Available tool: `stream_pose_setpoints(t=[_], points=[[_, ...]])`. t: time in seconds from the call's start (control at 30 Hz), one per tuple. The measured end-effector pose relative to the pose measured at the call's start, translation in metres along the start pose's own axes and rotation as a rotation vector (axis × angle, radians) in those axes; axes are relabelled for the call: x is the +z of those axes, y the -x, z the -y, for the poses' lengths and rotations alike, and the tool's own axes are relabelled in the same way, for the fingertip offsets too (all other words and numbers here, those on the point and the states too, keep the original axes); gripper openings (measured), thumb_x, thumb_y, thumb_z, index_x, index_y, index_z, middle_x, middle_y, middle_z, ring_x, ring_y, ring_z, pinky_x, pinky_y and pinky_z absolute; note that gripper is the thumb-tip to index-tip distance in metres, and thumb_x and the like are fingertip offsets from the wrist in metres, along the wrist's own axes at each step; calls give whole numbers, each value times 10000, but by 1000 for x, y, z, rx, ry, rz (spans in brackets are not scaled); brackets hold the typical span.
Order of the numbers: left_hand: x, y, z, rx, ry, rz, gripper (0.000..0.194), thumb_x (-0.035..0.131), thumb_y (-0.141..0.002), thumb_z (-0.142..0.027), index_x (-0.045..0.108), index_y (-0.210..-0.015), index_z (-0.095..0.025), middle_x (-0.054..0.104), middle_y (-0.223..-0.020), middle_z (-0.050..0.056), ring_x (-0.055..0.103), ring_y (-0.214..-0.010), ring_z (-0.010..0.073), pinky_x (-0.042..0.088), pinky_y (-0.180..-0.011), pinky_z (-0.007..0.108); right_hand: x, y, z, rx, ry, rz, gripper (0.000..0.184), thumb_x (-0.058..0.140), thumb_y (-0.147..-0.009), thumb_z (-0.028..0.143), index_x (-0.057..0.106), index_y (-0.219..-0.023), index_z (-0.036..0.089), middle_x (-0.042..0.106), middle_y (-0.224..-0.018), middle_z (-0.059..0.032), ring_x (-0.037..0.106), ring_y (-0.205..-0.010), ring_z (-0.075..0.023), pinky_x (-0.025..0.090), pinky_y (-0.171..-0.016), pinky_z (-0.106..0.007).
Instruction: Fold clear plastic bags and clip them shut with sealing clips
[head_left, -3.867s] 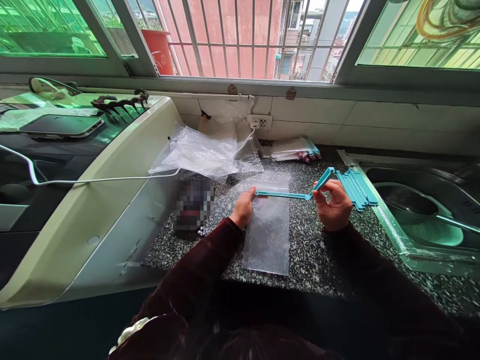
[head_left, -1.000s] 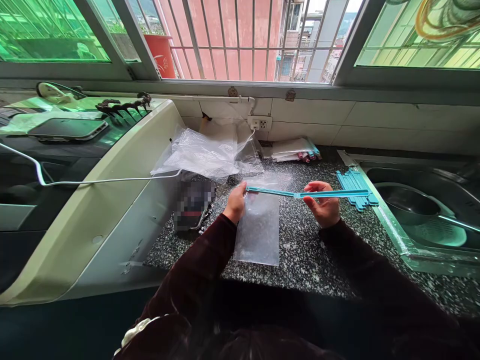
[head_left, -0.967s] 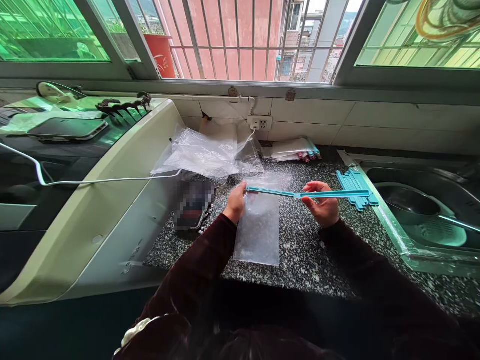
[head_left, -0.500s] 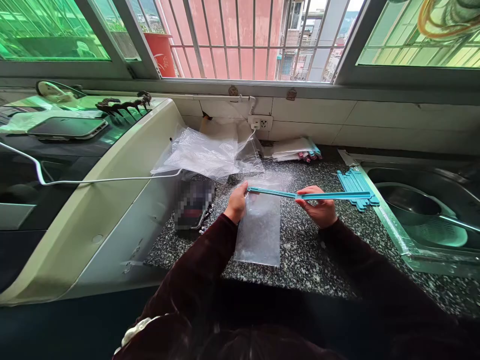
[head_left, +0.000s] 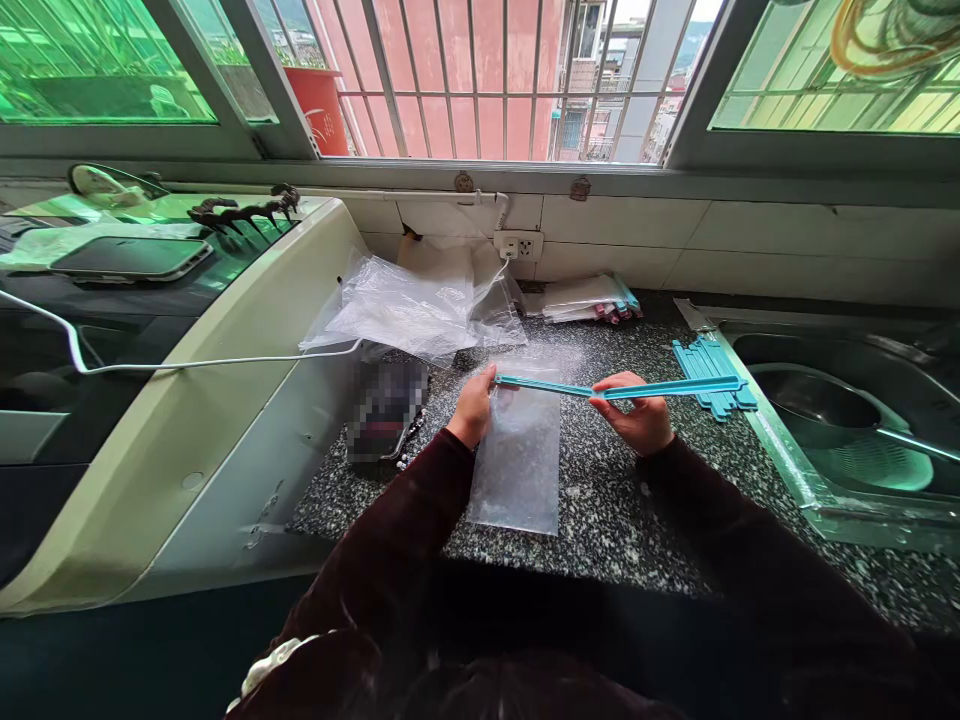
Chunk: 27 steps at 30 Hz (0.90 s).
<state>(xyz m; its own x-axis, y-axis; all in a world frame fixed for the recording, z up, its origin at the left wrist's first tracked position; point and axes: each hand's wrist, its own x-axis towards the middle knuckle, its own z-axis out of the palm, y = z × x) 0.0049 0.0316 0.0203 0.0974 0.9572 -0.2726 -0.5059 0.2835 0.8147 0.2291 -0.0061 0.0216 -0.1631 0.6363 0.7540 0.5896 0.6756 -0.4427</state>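
A long blue plastic bag sealing clip (head_left: 547,386), spread out with its two arms nearly in line, lies across the top of a clear plastic bag (head_left: 517,470). My left hand (head_left: 472,405) is closed on the clip's left end together with the bag's upper left corner. Near the clip's middle, at its joint, my right hand (head_left: 636,412) pinches it between thumb and fingers. The clip's other arm reaches right, past my right hand. The bag hangs below the left arm, over the speckled counter (head_left: 600,520).
A heap of clear bags (head_left: 405,300) lies at the back left, near a phone (head_left: 386,410). Bags with coloured clips (head_left: 589,298) rest by the wall. More blue clips (head_left: 712,375) lie beside the sink (head_left: 825,400). A white cable (head_left: 225,361) crosses from the left.
The view has shifted very slightly. Both hands, the clip and the bag keep the same positions.
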Motion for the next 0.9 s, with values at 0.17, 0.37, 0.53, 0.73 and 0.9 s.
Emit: stream_pose_setpoints(t=[0.17,0.37,0.53,0.73,0.9], points=[[-1,1,-2,-9,-40,61,405,550,-767,-492,569,-596,-125,507,-468,6,375,-372,62,250,-388,203,-3,-1,-1,45,22,-26,125,632,-764,355,617,-740,233,666,-721,-35,617,-692,-191,519,-665,-373],[-4,6,-1,101,-191,261,253,660,-649,-372,623,-588,-129,452,-447,-14,369,-424,70,248,-432,217,-17,-6,0,105,73,-145,147,626,-772,369,616,-756,223,658,-755,-42,603,-675,-177,514,-638,-347],[-1,12,0,74,-212,309,145,641,-589,-262,633,-645,-129,461,-466,-31,375,-437,66,250,-453,211,-27,-9,-3,192,158,-264,134,630,-773,343,624,-779,209,656,-778,-34,562,-583,-139,496,-559,-306],[3,21,0,52,-198,403,220,679,-590,-307,636,-713,-130,452,-464,-50,385,-427,62,250,-456,214,-18,-3,-16,209,171,-230,143,625,-771,346,623,-755,204,662,-775,-31,526,-530,-120,480,-515,-287],[4,23,2,1,-172,458,336,731,-588,-354,661,-822,-122,449,-500,-57,380,-446,51,244,-465,209,-4,2,-13,179,114,-150,153,628,-766,358,625,-744,207,658,-759,-37,538,-551,-130,488,-522,-293]])
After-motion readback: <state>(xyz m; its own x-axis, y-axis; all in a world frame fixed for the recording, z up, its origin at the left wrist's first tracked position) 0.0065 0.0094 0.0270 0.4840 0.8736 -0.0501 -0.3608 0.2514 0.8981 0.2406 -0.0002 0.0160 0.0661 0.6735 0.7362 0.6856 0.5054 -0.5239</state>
